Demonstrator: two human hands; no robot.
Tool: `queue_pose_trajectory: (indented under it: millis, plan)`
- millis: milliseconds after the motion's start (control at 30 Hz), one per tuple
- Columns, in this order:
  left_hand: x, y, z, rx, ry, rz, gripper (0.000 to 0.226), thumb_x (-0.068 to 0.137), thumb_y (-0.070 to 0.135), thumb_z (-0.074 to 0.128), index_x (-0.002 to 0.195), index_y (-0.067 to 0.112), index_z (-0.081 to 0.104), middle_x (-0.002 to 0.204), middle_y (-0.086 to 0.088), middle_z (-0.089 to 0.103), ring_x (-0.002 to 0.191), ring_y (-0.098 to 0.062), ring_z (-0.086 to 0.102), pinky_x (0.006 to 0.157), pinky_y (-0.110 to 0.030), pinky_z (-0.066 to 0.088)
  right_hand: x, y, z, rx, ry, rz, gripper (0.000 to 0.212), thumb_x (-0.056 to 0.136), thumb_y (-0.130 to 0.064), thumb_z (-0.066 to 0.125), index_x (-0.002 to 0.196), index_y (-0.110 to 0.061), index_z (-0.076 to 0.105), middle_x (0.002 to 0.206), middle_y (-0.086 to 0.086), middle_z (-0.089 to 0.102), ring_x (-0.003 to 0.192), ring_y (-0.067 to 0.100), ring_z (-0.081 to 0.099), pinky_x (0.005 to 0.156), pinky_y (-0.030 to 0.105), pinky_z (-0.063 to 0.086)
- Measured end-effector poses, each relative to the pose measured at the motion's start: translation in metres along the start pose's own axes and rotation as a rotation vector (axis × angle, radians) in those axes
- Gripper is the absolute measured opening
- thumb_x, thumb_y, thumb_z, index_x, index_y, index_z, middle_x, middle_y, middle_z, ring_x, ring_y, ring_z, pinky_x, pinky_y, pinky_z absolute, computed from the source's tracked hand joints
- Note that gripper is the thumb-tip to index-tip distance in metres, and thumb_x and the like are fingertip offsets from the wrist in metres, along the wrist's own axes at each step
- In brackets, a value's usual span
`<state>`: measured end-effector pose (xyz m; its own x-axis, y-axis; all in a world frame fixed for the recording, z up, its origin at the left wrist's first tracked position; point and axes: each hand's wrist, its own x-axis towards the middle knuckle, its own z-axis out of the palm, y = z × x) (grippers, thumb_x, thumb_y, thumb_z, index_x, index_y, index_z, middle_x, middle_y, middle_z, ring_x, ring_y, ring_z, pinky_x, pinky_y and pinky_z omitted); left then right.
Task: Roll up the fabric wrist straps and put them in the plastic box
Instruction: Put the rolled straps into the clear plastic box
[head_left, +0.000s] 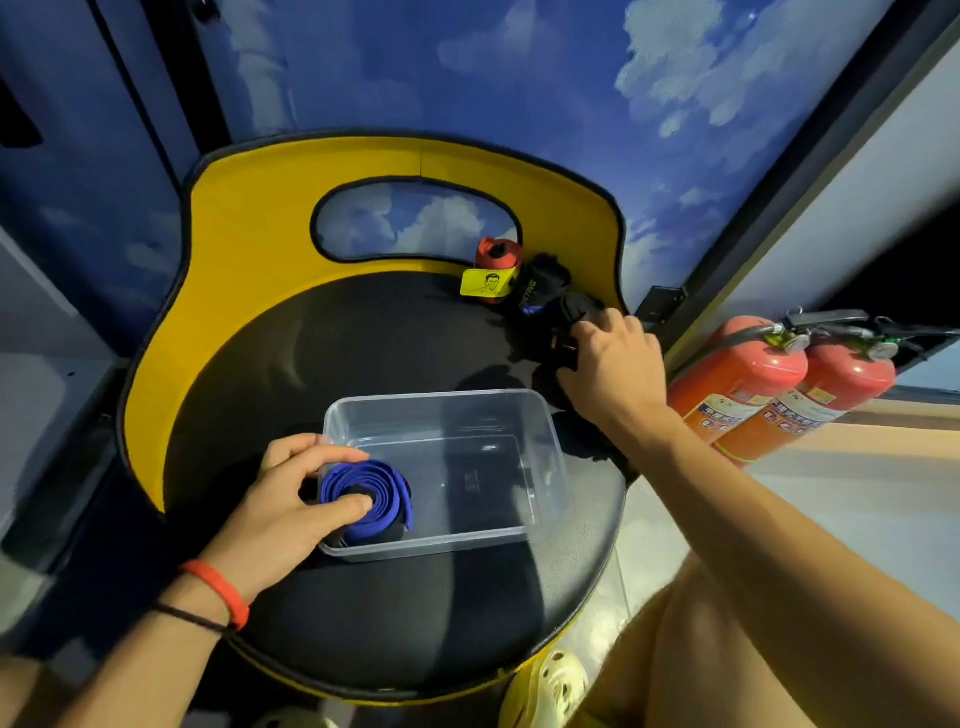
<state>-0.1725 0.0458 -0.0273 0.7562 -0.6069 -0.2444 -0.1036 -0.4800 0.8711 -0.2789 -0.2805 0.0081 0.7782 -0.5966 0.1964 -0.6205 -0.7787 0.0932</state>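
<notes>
Closest to you, your left wrist carries a smooth orange band (221, 587) and a thin dark cord. Above it, your left hand (280, 499) curls round a rolled blue strap (366, 493). Its thumb presses on the coil's top and its fingers wrap the far side. The woven roll stands on end in the left near corner of the plastic box (441, 399), a clear, glossy rectangular tub with rounded corners. The box sits on the round black padded seat (363, 353) of a chair with a curved yellow back (249, 218) and an oval cut-out. Further right, at the seat's back edge, a red roll (496, 253) with a yellow tag stands just beside a loose heap of black straps (545, 296). Your right hand (613, 364) reaches onto the near end of that heap, fingers curled down and gripping the black fabric. At the far right, two shiny red fire extinguishers (737, 384) lean side by side.
</notes>
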Motion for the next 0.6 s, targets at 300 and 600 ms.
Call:
queue_pose_trajectory:
  millis: [300, 600]
  plan:
    - [0.001, 0.003, -0.001, -0.010, 0.008, -0.009, 0.035, 0.079, 0.013, 0.081, 0.101, 0.038, 0.070, 0.126, 0.015, 0.042, 0.104, 0.008, 0.049, 0.079, -0.013, 0.035, -0.003, 0.033, 0.013, -0.128, -0.154, 0.123, 0.076, 0.077, -0.057, 0.077, 0.133, -0.017, 0.045, 0.124, 0.016, 0.060, 0.117, 0.038, 0.049, 0.093, 0.045, 0.043]
    - [0.001, 0.003, -0.001, -0.013, 0.004, -0.019, 0.034, 0.080, 0.015, 0.081, 0.102, 0.038, 0.069, 0.128, 0.013, 0.041, 0.104, 0.007, 0.049, 0.077, -0.009, 0.036, -0.007, 0.033, 0.018, 0.092, -0.080, 0.032, 0.064, 0.075, -0.045, 0.082, 0.120, -0.018, 0.046, 0.110, 0.013, 0.065, 0.102, 0.037, 0.057, 0.086, 0.047, 0.047]
